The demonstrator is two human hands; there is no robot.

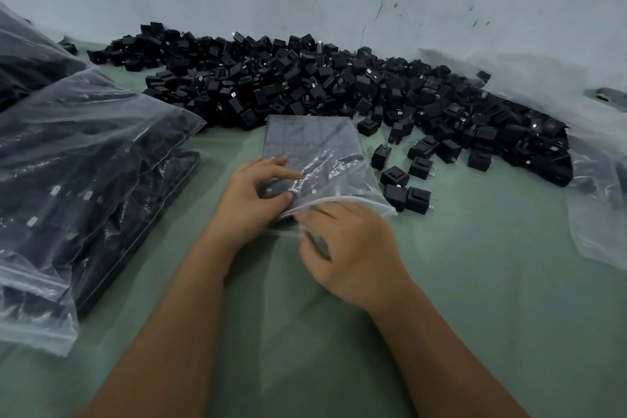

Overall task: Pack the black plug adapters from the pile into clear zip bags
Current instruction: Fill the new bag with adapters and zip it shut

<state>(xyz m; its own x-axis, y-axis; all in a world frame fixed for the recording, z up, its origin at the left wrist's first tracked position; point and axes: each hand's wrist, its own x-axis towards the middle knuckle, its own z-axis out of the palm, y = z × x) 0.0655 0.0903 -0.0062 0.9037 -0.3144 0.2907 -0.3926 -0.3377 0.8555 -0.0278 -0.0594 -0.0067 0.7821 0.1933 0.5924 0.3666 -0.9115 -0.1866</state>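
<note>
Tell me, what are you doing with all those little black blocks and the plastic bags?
A person is packing black plug adapters into clear zip bags. The left hand holds down a filled bag on the green table, while the right hand, blurred, is at the bag's open end, seemingly closing it. A big pile of adapters waits behind, and packed bags are stacked on the left.

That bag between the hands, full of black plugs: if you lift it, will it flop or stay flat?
The bag would probably stay fairly flat, since the adapters look packed tight in rows. It likely feels heavy for its size. The shiny plastic may be slippery, and its loose mouth near the right hand should flop.
</note>
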